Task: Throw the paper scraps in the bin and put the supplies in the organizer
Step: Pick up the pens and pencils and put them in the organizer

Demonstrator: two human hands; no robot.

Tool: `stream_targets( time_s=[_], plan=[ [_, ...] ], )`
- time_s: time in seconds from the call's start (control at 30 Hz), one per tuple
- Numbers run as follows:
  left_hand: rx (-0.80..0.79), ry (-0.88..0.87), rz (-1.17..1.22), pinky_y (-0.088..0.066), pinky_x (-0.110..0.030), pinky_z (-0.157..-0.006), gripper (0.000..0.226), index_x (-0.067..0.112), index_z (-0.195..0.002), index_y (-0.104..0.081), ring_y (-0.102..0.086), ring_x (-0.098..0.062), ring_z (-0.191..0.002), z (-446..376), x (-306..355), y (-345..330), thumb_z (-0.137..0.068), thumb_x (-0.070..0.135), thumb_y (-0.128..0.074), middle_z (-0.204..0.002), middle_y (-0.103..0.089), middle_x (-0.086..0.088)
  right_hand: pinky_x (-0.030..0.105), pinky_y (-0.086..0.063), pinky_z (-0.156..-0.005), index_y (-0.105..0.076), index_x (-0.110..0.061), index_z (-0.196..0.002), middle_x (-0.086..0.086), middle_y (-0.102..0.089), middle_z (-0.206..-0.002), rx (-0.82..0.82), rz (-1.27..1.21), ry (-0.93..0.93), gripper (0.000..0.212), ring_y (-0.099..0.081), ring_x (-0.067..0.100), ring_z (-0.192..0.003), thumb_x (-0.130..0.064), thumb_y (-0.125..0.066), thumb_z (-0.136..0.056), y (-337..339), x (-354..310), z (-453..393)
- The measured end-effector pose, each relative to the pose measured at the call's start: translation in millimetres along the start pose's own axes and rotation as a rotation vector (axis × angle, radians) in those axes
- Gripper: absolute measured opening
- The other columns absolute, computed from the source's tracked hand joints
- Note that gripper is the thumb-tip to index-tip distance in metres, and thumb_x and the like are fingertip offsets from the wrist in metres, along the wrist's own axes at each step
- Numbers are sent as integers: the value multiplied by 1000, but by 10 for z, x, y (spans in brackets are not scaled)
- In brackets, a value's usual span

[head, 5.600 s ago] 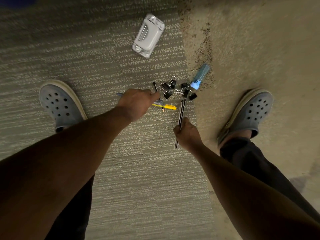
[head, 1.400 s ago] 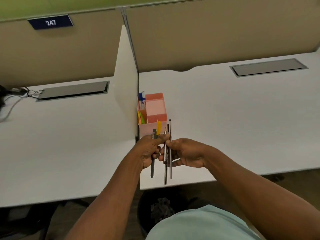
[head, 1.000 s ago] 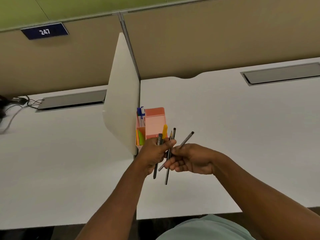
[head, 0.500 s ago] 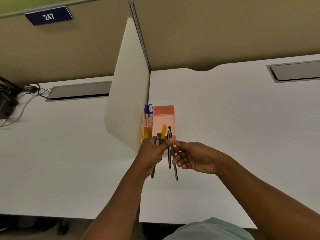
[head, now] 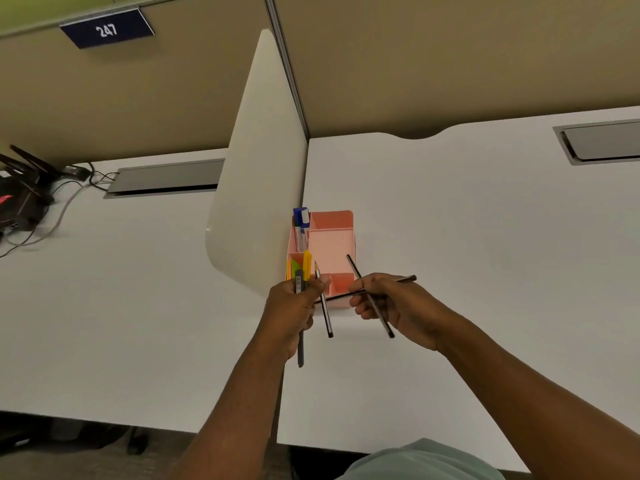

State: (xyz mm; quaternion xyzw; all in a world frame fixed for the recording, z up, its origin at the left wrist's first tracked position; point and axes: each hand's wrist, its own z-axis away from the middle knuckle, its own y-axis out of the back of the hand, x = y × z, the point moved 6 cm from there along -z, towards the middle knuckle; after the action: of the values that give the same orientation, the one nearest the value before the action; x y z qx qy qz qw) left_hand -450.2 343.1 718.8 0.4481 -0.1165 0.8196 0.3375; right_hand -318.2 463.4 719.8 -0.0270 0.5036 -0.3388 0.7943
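A pink organizer (head: 335,220) with several compartments stands on the white desk beside the divider; blue-capped markers (head: 301,223) and green and orange items sit in its left cells. My left hand (head: 292,306) grips a grey pen (head: 300,344), a yellow-capped pen (head: 307,263) and a dark pencil (head: 325,317), just in front of the organizer. My right hand (head: 394,303) holds two dark pencils (head: 379,315), crossed, over the organizer's near right corner.
A white curved divider panel (head: 256,168) rises just left of the organizer. Grey cable hatches (head: 166,178) are set in the white desk (head: 485,237) at the back. Black cables and a device (head: 24,188) lie far left. Floor shows below the desk edge.
My right hand has drawn to the right, apart from the left, taking two dark pencils that now cross. The left hand keeps the remaining pens and pencil before the organizer.
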Motion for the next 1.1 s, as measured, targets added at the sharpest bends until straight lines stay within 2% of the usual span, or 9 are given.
stream_targets(
  time_s=[0.13,0.23,0.4,0.5,0.57,0.67,0.87,1.0,1.1],
  plan=[
    [16,67,68,-28,-20,-40,23,6,-92,-65,-35,-11,-49,49,-97,-21,-91,29,-65,-77,-54,-13,33,-55,-87,-69,-7,-109,14,-72,-99,155,-2,169,28,-68,27,-91,-14,-43,-101,65,-82,12],
    [-29,150,219,-27,-19,-37,18,5,-102,-65,-39,-9,-47,109,-127,-170,-95,21,-60,-83,-62,-10,26,-55,-79,-71,-16,-107,6,-74,-95,179,176,282,26,-69,22,-91,-11,-47,-100,-7,-158,63],
    [-81,170,385,-28,-17,-36,13,11,-101,-65,-39,-8,-46,99,-55,-295,-93,20,-62,-67,-56,-3,19,-54,-80,-63,-29,-120,-5,-70,-103,-27,496,375,33,-68,9,-93,-11,-62,-93,-219,-235,141],
    [-124,127,346,-27,-16,-36,16,12,-96,-70,-37,-6,-44,81,-8,-261,-92,24,-62,-58,-50,1,17,-51,-87,-49,-39,-130,-14,-63,-116,-231,591,237,53,-62,2,-107,-5,-60,-92,-246,-191,185],
    [-151,83,280,-29,-16,-36,15,12,-89,-68,-36,-6,-45,80,39,-239,-90,27,-64,-58,-47,0,21,-49,-96,-47,-29,-136,-12,-65,-119,-326,489,157,50,-60,6,-115,0,-52,-95,-263,-168,209],
    [-165,-10,165,-31,-17,-38,19,9,-89,-68,-37,-7,-45,92,132,-248,-85,27,-68,-56,-46,0,30,-54,-92,-59,-12,-122,7,-71,-110,-216,85,28,29,-67,21,-106,-2,-46,-98,-240,-128,184],
    [-56,7,134,-33,-19,-41,14,11,-86,-71,-43,-10,-49,80,90,-299,-83,25,-73,-71,-61,-8,22,-54,-64,-56,-10,-100,10,-67,-90,110,300,120,11,-64,11,-66,-5,-46,-98,-186,-41,112],
    [1,107,220,-34,-20,-42,12,13,-85,-68,-44,-10,-52,67,-61,-298,-82,22,-74,-61,-60,0,13,-43,-52,-34,-33,-120,3,-60,-98,99,460,120,35,-54,7,-61,-5,-39,-100,-234,39,93],
    [17,156,247,-35,-20,-43,11,10,-84,-67,-44,-11,-54,85,-210,-296,-82,18,-75,-58,-59,1,13,-44,-52,-26,-32,-138,-1,-56,-105,64,611,91,46,-53,5,-70,-8,-38,-101,-245,174,89]
  ],
)
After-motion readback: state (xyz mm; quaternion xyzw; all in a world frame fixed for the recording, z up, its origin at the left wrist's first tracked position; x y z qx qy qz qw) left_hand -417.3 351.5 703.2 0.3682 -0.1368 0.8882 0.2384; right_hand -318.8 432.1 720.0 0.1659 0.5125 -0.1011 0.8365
